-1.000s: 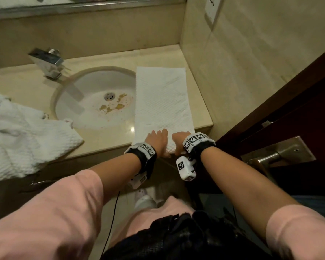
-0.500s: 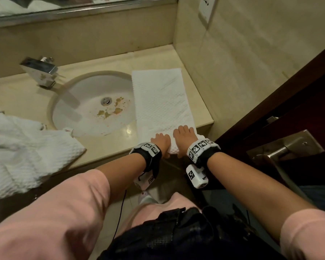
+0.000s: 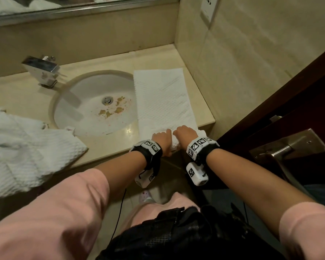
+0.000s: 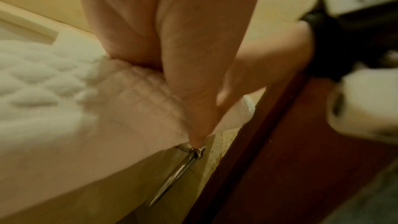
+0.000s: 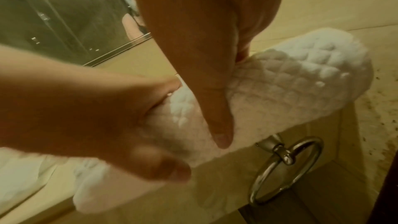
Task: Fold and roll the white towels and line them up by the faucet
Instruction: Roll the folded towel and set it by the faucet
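A folded white towel (image 3: 161, 98) lies as a long strip on the counter, right of the sink. Its near end is rolled into a short roll (image 5: 301, 77) at the counter's front edge. My left hand (image 3: 162, 139) and right hand (image 3: 185, 134) sit side by side on that roll. Each hand's fingers lie over the top, with the thumb down the near side. In the left wrist view my left hand (image 4: 163, 88) presses the waffle-textured roll (image 4: 129, 94). The right wrist view shows my right hand (image 5: 215, 91) curled over it. The chrome faucet (image 3: 41, 70) stands at the back left.
A heap of loose white towels (image 3: 17, 147) covers the counter's left end. The sink basin (image 3: 79, 117) has brown stains near its drain. A tiled wall borders the counter on the right. A metal towel ring (image 5: 286, 168) hangs below the front edge, and a door handle (image 3: 281, 149) juts out at right.
Both hands have pushed forward from the towel's near edge, turning it into a thicker roll. The flat part of the strip is shorter.
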